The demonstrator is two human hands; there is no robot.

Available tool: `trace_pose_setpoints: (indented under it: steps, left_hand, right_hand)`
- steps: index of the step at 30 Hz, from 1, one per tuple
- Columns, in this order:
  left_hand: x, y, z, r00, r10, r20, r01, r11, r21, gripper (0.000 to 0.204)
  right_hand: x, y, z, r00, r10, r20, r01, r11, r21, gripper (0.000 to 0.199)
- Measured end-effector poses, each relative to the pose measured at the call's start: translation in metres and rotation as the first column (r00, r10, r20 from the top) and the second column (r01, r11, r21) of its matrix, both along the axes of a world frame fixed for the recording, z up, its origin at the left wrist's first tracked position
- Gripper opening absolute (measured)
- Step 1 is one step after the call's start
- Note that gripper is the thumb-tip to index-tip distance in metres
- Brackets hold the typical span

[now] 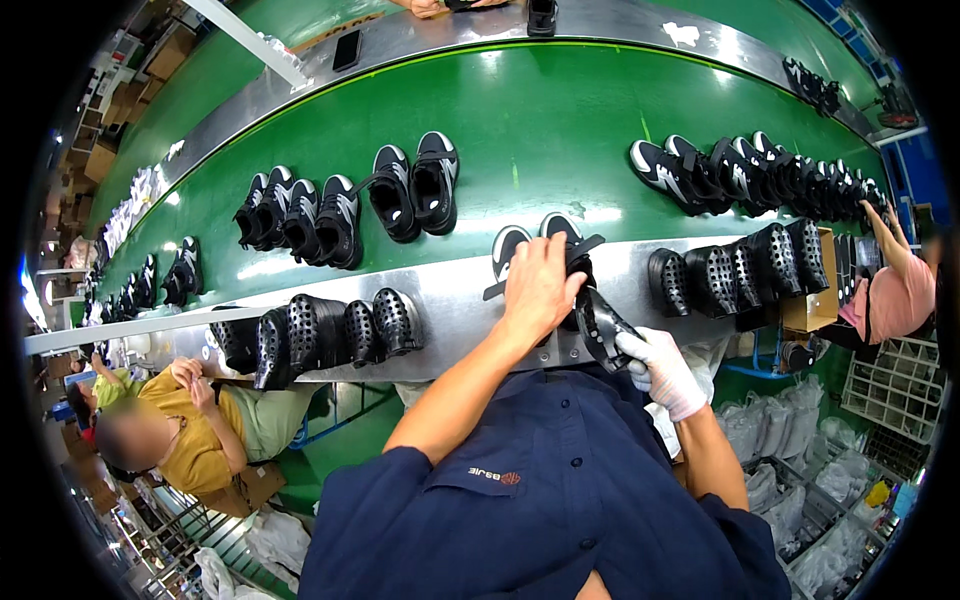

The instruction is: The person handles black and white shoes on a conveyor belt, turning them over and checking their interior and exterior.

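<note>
A pair of black sneakers with white-grey toes stands on the metal edge in front of me, the left sneaker (510,243) beside the right sneaker (562,226). My left hand (540,288), bare, lies over the pair with its fingers gripping the right sneaker near its loose black strap (588,246). My right hand (662,372), in a white glove, is closed on the near end of a glossy black shoe last (602,328) with holes. The last slants up to the right sneaker's opening; my left hand hides how far it reaches in.
Perforated black lasts (345,332) line the metal edge at left, and more lasts (740,272) at right. On the green belt (540,130) stand several sneakers (415,188) and a long row of sneakers (760,172). Co-workers sit at left (190,430) and right (895,290).
</note>
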State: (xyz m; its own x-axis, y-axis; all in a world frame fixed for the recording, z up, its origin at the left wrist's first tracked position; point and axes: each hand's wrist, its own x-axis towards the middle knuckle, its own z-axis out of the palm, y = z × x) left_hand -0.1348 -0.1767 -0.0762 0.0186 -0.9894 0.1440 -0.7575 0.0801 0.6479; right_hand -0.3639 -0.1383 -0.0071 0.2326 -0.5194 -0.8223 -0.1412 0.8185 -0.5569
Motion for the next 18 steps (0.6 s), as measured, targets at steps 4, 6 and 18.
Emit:
trace_pose_setpoints:
  steps: [4, 6, 18]
  left_hand:
    - [0.003, -0.036, -0.046, 0.939, -0.307, 0.158, 0.255, 0.926, 0.280, 0.023]
    - [0.012, -0.046, -0.064, 0.939, -0.343, -0.033, 0.333, 0.878, 0.343, 0.021]
    - [0.005, -0.077, -0.058, 0.902, -0.059, -0.429, 0.351, 0.677, 0.647, 0.036]
  right_hand:
    - [0.005, -0.027, -0.035, 0.896, 0.312, -0.315, -0.380, 0.907, -0.183, 0.043]
    - [0.006, -0.043, -0.045, 0.745, 0.395, -0.537, -0.599, 0.751, -0.278, 0.050]
    - [0.061, -0.046, -0.116, 0.394, 0.112, -0.912, -0.864, 0.385, -0.325, 0.027]
